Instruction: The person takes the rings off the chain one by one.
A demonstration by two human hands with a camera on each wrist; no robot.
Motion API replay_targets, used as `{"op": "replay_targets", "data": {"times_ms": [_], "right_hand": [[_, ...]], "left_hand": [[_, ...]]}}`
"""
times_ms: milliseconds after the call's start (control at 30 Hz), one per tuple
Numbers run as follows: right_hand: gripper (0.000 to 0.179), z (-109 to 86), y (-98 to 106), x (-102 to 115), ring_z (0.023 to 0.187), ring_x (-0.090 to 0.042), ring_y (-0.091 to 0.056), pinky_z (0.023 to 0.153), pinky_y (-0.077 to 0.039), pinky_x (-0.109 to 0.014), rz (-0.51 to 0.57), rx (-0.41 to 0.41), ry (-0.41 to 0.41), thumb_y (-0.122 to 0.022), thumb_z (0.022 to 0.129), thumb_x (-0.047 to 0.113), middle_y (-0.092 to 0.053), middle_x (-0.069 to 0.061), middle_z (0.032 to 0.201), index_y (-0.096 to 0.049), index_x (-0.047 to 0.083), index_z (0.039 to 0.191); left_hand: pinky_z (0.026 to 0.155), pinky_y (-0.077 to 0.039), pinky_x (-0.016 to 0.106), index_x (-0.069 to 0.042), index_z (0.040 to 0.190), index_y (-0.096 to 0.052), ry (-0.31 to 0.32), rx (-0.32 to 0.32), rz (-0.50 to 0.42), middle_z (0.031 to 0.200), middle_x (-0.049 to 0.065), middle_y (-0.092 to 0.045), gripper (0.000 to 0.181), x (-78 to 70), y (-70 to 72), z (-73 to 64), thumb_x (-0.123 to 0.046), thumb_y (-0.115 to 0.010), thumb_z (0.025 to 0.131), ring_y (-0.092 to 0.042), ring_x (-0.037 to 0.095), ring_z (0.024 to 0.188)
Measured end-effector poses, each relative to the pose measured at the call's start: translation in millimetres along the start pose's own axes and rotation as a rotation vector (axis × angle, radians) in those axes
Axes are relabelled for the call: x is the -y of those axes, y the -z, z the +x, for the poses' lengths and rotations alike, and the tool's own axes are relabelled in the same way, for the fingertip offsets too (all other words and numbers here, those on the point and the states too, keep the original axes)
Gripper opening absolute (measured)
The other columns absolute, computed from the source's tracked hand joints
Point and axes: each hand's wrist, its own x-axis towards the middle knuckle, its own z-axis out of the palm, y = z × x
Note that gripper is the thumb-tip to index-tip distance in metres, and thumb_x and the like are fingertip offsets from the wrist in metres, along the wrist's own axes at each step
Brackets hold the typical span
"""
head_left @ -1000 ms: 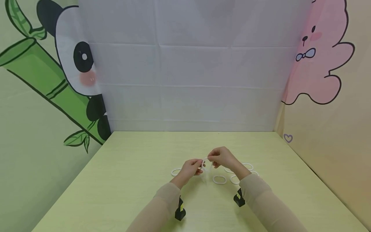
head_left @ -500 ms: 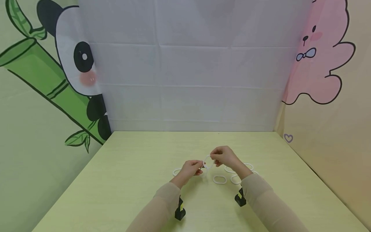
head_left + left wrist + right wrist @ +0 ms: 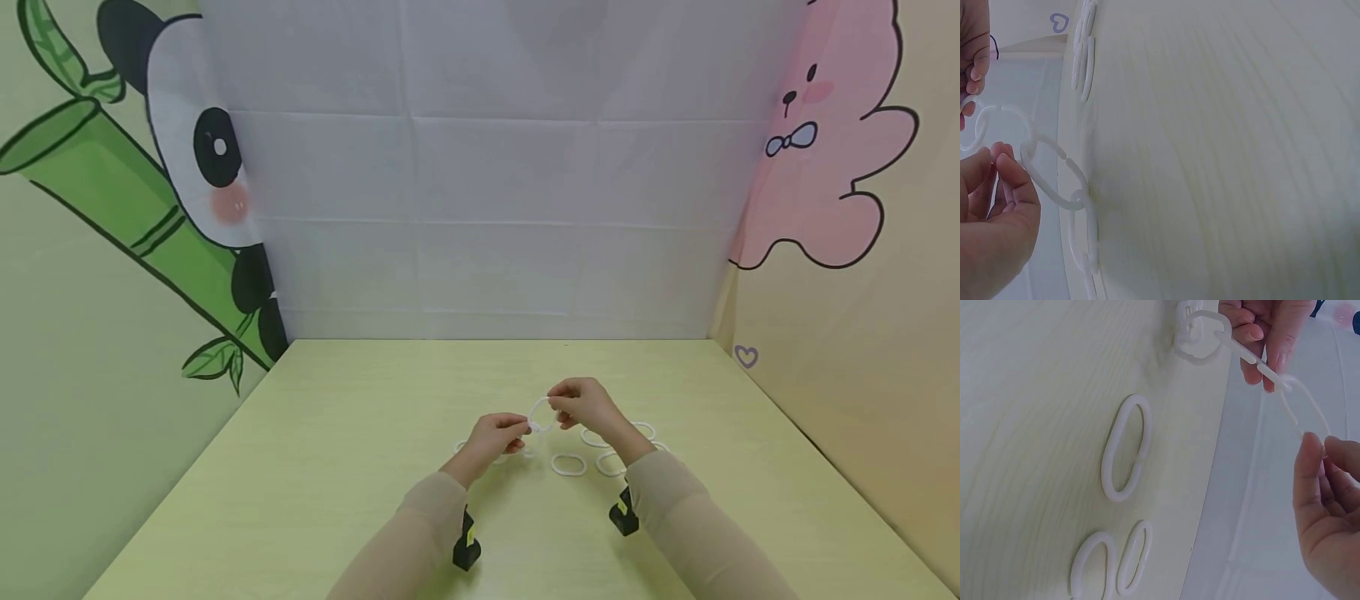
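Observation:
My left hand (image 3: 495,439) pinches a white plastic chain link (image 3: 1241,352) between thumb and fingertips. A second white link (image 3: 1317,411), joined to that one, is held at its far end by the thumb and forefinger of my right hand (image 3: 587,406). Both links are off the table, the right hand a little higher. From the left hand's link more joined links hang down, among them one link (image 3: 1038,178) with a small gap in its side. The lower end of the chain (image 3: 1092,231) reaches down toward the tabletop, partly hidden behind the left hand in the head view.
Several loose white oval links lie on the pale wooden table (image 3: 337,467), one (image 3: 568,474) just in front of the hands, others (image 3: 608,475) by the right forearm. A white sheet (image 3: 487,208) hangs behind. Black wrist cameras (image 3: 467,550) sit under both sleeves.
My right hand has moved slightly up and to the right, drawing its link out from the left hand so more of it shows. The left hand has hardly moved.

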Motion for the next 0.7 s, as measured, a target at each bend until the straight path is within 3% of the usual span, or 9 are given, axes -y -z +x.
{"op": "replay_targets", "data": {"times_ms": [700], "right_hand": [[0.019, -3.1, 1.5, -1.2, 0.061, -0.015, -0.057, 0.06, -0.054, -0.031, 0.035, -0.007, -0.001, -0.058, 0.089, 0.003, -0.059, -0.009, 0.075, -0.061, -0.01, 0.103]], "left_hand": [[0.063, -0.049, 0.023, 0.011, 0.107, -0.06, -0.013, -0.025, 0.0, 0.092, 0.016, -0.064, 0.022, 0.6, -1.6, 0.3, -0.004, -0.055, 0.092, -0.054, 0.009, 0.063]]}}
